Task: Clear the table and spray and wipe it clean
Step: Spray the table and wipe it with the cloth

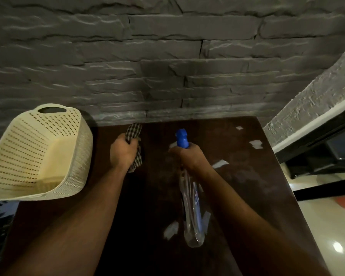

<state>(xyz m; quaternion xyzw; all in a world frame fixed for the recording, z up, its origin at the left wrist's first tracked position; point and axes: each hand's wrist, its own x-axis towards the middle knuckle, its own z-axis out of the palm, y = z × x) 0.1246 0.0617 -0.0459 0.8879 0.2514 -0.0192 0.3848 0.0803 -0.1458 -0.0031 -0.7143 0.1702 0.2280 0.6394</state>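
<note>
Spray bottle (190, 208), clear, light and likely slick, hangs over the dark table (151, 226) with the right hand (189, 158) wrapped round its neck just below the blue nozzle (182, 138); beside that grip, the left hand (124, 151) clutches the soft checked cloth (135, 132).

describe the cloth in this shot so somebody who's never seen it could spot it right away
Start at the dark brown table standing against the grey stone wall. Near its far edge, right of the cream perforated basket, the left hand grips the cloth. It is the only checked fabric here; the right hand holds a clear spray bottle with a blue head.
</note>
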